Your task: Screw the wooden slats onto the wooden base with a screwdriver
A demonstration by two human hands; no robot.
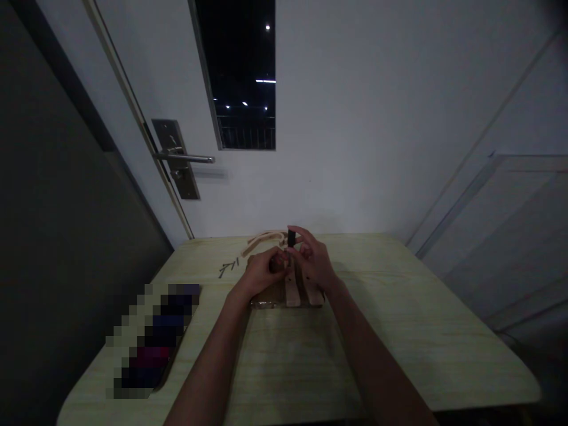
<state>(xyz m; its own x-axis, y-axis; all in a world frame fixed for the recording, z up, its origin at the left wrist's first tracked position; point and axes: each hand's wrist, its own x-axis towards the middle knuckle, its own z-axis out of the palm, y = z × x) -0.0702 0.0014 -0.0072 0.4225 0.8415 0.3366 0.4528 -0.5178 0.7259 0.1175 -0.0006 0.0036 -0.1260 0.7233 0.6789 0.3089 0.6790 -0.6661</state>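
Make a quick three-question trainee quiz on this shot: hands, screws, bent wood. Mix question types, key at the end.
1. True or false: the right hand holds a small black handle.
2. Pick one. The loose screws lie:
A) to the right of the right hand
B) to the left of the left hand
C) between the two forearms
3. Fill in (near or far): on the table, the bent wood lies toward the ___ edge, as seen by the person.

Key: 1. True. 2. B. 3. Far.
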